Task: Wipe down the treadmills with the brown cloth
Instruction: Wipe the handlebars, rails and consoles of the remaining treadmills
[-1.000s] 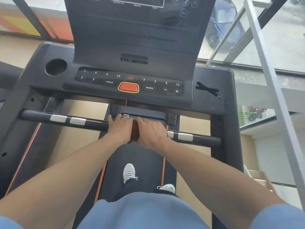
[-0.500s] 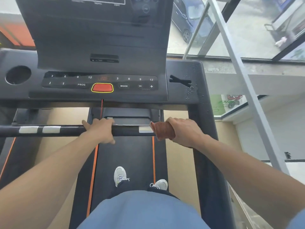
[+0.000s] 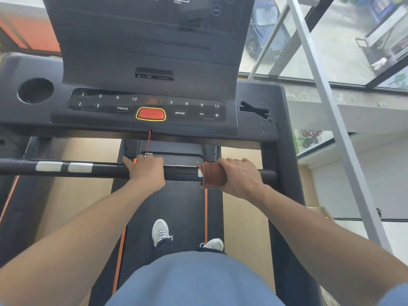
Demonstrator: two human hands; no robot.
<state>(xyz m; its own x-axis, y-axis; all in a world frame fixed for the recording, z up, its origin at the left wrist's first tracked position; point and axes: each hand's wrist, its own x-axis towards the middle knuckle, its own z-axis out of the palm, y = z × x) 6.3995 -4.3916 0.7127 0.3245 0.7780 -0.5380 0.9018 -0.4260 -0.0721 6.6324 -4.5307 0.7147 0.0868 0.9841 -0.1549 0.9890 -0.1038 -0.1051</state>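
The right hand (image 3: pixel 240 178) is gripping the brown cloth (image 3: pixel 213 175) round the handlebar (image 3: pixel 106 171) near its right end — the left hand (image 3: pixel 146 170) is clasping mid-bar. The droplet-speckled console (image 3: pixel 271 107) is seemingly awaiting wiping.

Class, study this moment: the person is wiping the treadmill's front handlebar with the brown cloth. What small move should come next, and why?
Probably slide the right hand, which holds the brown cloth wrapped round the handlebar, further right. A short bare stretch of bar remains between that hand and the side frame, while the left hand grips the bar's middle.
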